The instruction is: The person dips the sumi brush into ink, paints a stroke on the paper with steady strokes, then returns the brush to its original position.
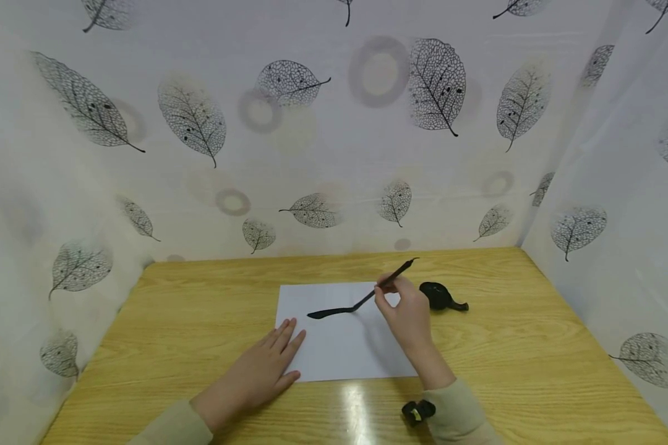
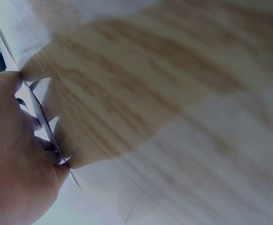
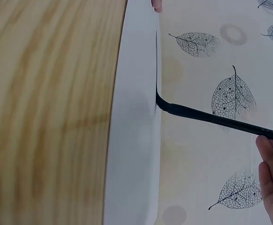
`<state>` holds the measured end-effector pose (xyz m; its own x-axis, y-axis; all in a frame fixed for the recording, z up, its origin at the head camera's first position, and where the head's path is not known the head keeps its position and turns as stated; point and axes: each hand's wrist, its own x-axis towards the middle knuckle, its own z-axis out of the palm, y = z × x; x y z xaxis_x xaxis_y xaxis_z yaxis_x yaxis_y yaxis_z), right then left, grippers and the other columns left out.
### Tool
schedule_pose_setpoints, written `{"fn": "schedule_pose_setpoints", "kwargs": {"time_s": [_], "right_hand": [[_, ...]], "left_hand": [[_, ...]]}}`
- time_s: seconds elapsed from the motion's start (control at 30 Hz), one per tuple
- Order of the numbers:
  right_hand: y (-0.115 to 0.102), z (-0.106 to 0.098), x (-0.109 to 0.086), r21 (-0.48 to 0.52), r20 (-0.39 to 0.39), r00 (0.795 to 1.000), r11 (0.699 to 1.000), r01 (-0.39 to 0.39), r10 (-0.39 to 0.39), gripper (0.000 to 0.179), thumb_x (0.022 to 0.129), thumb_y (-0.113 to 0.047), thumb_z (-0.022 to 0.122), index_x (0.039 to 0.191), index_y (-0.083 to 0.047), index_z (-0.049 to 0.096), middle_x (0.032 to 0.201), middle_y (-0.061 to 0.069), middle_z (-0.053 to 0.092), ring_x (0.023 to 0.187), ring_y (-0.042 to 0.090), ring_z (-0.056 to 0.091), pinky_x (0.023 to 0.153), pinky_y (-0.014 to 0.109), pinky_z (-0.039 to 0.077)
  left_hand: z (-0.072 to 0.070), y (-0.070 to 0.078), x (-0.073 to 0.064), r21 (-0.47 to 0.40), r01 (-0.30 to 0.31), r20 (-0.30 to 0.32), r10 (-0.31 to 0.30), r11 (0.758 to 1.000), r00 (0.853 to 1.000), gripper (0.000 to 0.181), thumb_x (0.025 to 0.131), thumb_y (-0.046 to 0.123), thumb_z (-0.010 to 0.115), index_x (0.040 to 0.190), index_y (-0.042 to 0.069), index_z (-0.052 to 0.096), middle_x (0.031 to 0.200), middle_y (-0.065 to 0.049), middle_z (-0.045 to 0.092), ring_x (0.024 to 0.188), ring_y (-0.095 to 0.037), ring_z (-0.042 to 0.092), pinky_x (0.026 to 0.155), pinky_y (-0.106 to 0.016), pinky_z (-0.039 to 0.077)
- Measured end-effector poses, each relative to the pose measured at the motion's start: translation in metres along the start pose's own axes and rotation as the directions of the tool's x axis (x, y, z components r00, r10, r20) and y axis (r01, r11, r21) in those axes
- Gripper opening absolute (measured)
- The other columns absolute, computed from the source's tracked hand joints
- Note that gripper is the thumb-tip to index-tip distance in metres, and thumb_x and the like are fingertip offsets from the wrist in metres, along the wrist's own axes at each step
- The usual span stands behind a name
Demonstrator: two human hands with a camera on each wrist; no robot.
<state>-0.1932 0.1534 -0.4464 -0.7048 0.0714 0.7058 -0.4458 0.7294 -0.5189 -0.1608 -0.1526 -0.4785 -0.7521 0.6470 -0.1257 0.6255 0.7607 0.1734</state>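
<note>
Thumb and fingers of my right hand [image 1: 411,312] pinch a black writing brush [image 1: 386,281] partway up its handle. In the right wrist view the dark bristles [image 3: 161,101] bend against the white paper [image 3: 134,117]. A thick black ink stroke [image 1: 329,313] runs left from the brush tip across the upper part of the sheet. My left hand [image 1: 258,368] lies flat on the paper's left edge, fingers straight and slightly spread. In the left wrist view its fingers rest along the sheet's edge.
A round black dish [image 1: 436,296] with a short handle stands just right of the paper, behind the right hand. Below is a wood-grain table [image 1: 534,358]. White leaf-print curtains [image 1: 334,148] enclose the back and both sides. A small black device [image 1: 417,412] sits at the right cuff.
</note>
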Motion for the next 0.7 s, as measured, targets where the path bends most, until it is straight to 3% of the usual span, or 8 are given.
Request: {"fn": "schedule_pose_setpoints", "kwargs": {"time_s": [0.7], "right_hand": [[0.020, -0.022, -0.002, -0.038, -0.034, 0.998, 0.998, -0.055, 0.054, 0.015, 0.084, 0.008, 0.080, 0.096, 0.001, 0.074, 0.088, 0.014, 0.079, 0.075, 0.027, 0.078, 0.068, 0.048, 0.065]], "left_hand": [[-0.002, 0.000, -0.001, 0.005, -0.011, 0.001, 0.011, 1.000, 1.000, 0.072, 0.109, 0.045, 0.053, 0.165, 0.004, 0.034, 0.174, -0.024, 0.025, 0.162, -0.040, 0.027, 0.129, -0.055, 0.035]]}}
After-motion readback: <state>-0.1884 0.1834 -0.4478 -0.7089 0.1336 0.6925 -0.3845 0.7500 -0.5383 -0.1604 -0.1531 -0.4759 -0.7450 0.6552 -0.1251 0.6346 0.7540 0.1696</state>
